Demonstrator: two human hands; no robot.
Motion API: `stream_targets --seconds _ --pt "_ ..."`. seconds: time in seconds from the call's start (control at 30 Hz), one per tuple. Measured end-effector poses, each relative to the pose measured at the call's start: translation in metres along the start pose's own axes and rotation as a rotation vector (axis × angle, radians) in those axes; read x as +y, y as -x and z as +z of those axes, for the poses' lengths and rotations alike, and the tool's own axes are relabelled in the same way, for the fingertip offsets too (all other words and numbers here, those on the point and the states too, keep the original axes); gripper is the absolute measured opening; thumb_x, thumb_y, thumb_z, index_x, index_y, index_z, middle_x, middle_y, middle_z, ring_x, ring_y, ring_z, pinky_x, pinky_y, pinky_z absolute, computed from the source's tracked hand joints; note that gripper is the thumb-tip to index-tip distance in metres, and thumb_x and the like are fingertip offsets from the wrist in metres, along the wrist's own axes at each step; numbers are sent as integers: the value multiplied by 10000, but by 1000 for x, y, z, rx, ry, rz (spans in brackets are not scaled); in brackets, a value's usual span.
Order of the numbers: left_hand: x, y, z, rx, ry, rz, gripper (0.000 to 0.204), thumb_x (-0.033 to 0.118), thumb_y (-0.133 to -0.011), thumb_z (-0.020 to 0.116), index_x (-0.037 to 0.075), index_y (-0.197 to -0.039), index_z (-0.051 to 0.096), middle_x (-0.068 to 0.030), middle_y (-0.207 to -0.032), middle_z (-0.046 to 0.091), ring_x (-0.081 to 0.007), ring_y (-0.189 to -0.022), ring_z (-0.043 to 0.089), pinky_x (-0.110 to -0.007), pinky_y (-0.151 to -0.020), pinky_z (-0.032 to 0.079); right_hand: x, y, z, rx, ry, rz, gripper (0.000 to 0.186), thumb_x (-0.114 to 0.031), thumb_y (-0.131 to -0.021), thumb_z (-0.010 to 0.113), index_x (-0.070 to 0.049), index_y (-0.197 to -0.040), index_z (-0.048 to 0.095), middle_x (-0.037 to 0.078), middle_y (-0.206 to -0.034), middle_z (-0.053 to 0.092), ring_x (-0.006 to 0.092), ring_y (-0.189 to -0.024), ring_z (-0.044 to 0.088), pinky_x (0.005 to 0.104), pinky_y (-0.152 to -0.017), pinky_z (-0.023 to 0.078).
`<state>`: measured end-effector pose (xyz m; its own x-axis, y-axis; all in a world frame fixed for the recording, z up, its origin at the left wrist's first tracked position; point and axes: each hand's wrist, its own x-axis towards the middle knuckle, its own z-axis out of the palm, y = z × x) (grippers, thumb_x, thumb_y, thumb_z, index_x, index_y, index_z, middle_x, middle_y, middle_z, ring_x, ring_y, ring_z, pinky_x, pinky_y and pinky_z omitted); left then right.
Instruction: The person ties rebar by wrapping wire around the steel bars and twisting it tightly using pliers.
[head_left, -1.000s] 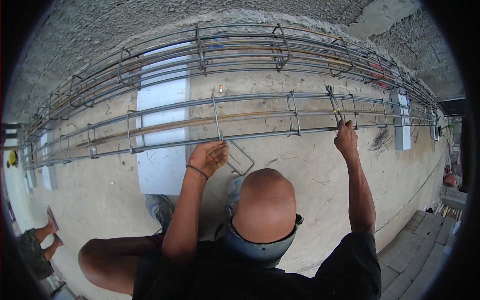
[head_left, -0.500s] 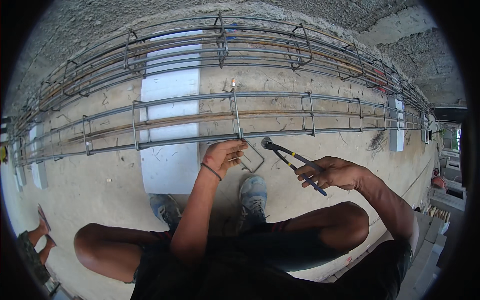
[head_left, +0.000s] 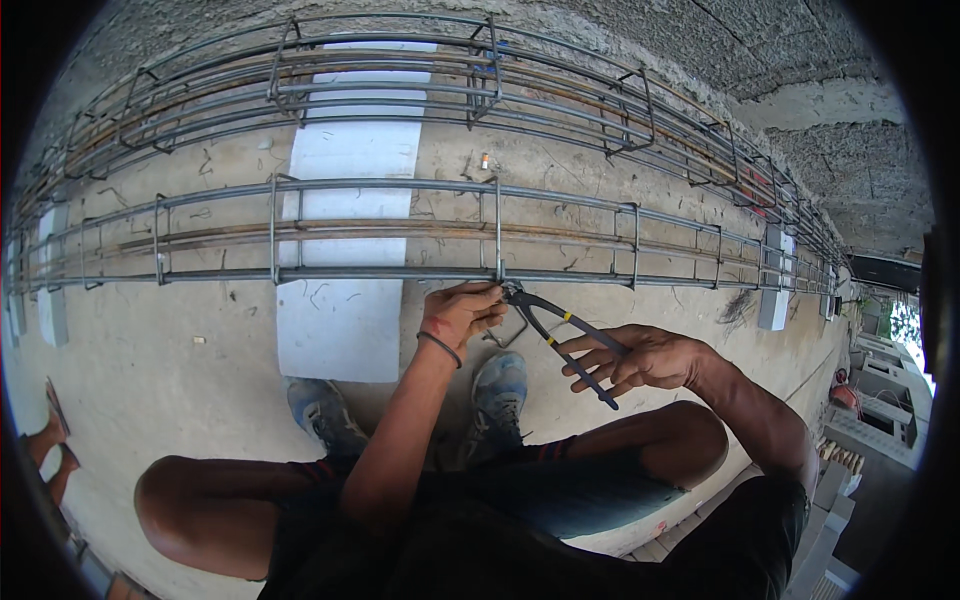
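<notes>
My right hand (head_left: 655, 358) holds a pair of end-cutting pincers (head_left: 585, 326) with dark, yellow-banded handles. The handles stand spread, some fingers reach loosely between them, and the jaws meet the near steel bar beside a stirrup. Just left of the jaws, my left hand (head_left: 460, 318) has its fingertips pinched together under the joint of the stirrup (head_left: 498, 232) and the near bar. Whatever lies in that pinch is too small to make out. Both hands work at the near rebar cage (head_left: 380, 272), which runs across in front of me. A bent steel rod (head_left: 519, 333) shows below the pincers.
A second rebar cage (head_left: 390, 88) lies beyond, along the rough wall. White slabs (head_left: 345, 340) sit beneath the cages, with another block (head_left: 776, 290) at right. Wire scraps litter the concrete floor. Another person's feet (head_left: 50, 445) show at far left.
The pincers have moved left and up to the bar and stirrup joint, next to my left fingertips. My left hand stays by the same joint; the view has shifted slightly.
</notes>
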<state>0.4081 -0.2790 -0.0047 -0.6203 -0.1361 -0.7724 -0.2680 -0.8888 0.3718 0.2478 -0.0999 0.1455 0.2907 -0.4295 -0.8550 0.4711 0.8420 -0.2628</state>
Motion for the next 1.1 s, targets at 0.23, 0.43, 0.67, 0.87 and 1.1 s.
stream_targets --seconds 0.23,0.43,0.67,0.87,1.1 --pt "-5 1 5 32 -7 44 222 58 -770 704 -49 -955 644 -105 -844 655 -198 -744 649 -300 -678 550 2 -1 24 17 -158 -27 609 79 -697 488 -61 -1289 451 107 -1092 529 185 -929 549 325 -789 491" --pt "-15 6 8 40 -23 141 163 77 -786 691 -39 -895 659 -114 -845 652 -202 -737 649 -305 -692 559 -5 1 53 145 -344 -24 301 34 -717 520 -47 -1005 542 48 -894 469 118 -740 501 276 -598 426" --pt "-24 43 66 -221 798 -183 341 295 -810 670 -25 -864 566 -178 -878 612 -282 -1038 561 -447 -968 420 -33 0 66 461 471 184 127 -49 -763 537 -35 -890 542 49 -766 496 139 -724 542 299 -590 439" --pt "-3 23 105 -91 1000 -395 343 325 -823 655 4 -789 540 -99 -732 575 -255 -750 599 -443 -829 510 -37 6 84 657 1834 -40 331 -233 -806 591 23 -1004 523 227 -886 512 327 -783 572 439 -593 501" --pt "-31 22 100 -122 989 -374 249 263 -795 612 124 -688 434 -28 -593 474 -187 -528 520 -361 -588 523 -42 -2 112 820 1525 127 412 -191 -805 612 18 -1116 441 284 -1046 521 348 -859 580 433 -639 509"
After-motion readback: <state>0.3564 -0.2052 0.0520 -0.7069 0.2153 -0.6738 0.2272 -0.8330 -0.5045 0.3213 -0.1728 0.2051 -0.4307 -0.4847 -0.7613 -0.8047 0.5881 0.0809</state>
